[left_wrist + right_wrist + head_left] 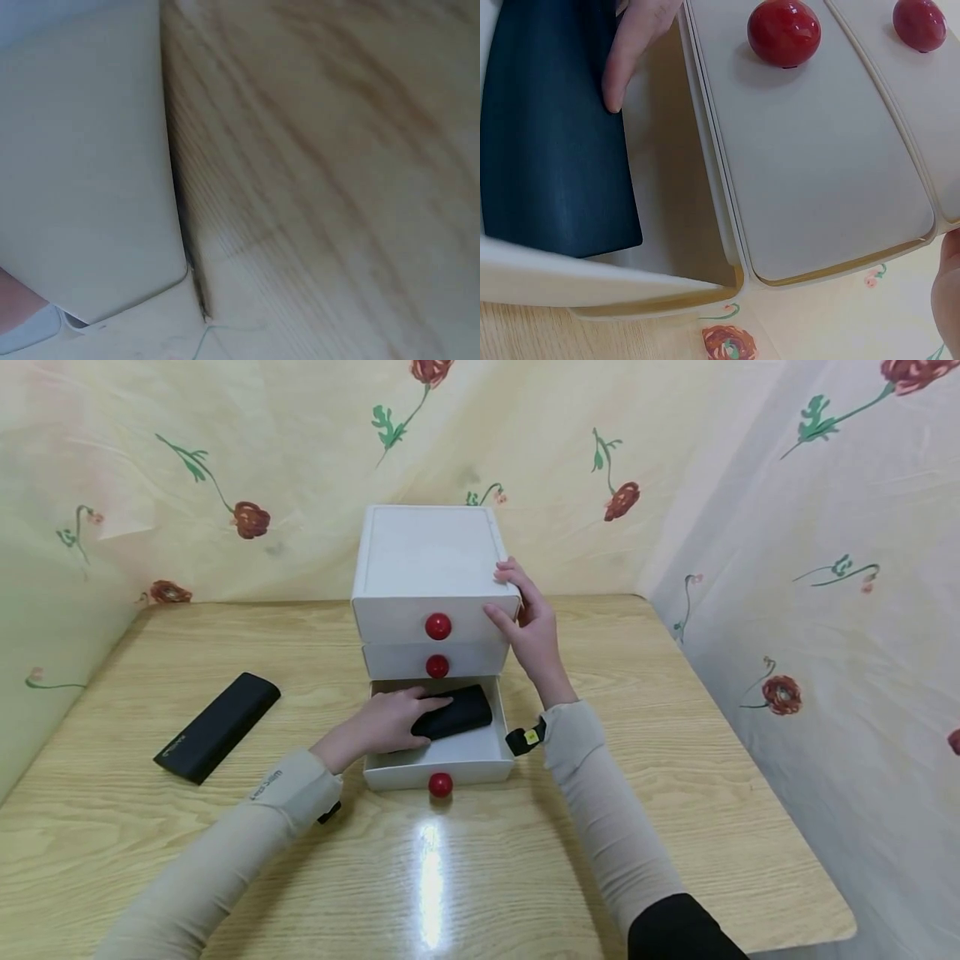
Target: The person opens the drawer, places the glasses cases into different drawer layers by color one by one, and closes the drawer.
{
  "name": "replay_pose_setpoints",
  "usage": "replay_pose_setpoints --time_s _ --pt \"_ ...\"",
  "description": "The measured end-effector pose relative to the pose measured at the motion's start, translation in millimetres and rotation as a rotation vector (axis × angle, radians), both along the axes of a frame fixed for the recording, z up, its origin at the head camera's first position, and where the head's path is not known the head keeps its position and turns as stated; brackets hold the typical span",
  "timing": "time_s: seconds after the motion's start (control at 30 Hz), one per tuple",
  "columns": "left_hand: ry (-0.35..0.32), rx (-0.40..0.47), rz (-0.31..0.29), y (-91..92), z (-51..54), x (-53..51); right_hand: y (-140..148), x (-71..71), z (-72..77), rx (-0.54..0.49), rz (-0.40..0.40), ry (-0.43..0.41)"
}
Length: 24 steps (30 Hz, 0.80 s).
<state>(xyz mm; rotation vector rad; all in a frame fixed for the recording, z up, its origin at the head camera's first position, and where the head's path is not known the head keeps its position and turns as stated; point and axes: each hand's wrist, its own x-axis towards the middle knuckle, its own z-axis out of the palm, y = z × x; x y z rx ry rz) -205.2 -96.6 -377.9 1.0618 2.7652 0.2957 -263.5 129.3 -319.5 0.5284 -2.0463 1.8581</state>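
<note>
A small white drawer cabinet (435,552) with red knobs stands toward the back of the table, its bottom drawer (480,770) pulled out. Inside that drawer lies a long black case (467,708), also seen in the right wrist view. My left hand (386,720) reaches in from the left and grips the case's left end, with one finger along its top and the thumb at its near side. At the cabinet's front right corner, my right hand (534,631) holds on, fingers over the top edge and thumb against the front. The left wrist view hides the left hand's fingers.
Another long black case (217,727) with small lettering lies on the wooden table (675,793) to the left. Two upper drawers with red knobs (438,627) are closed. Flower-patterned cloth (300,460) hangs behind the table and along its sides.
</note>
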Motion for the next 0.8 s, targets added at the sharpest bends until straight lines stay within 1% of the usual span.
replay_pose_setpoints --time_s 0.1,0.2,0.33,0.5,0.63,0.8 --pt "0.038 -0.02 -0.005 -0.3 0.4 2.7 0 0.4 0.7 -0.005 0.003 -0.001" --pt "0.1 -0.062 -0.017 -1.7 2.2 7.3 0 0.5 1.1 -0.005 0.006 -0.006" --pt "0.172 -0.079 -0.033 -4.2 4.9 13.5 1 0.0 0.7 0.002 -0.005 -0.007" --pt "0.195 -0.07 -0.037 -7.2 4.0 16.7 2 -1.1 -0.5 0.004 -0.009 -0.006" --pt "0.19 -0.058 -0.026 -7.5 3.2 15.7 2 -0.7 -0.6 0.0 -0.009 -0.009" --pt "0.2 -0.043 0.003 -7.6 1.1 12.3 0 -0.8 -1.0 0.003 -0.004 0.003"
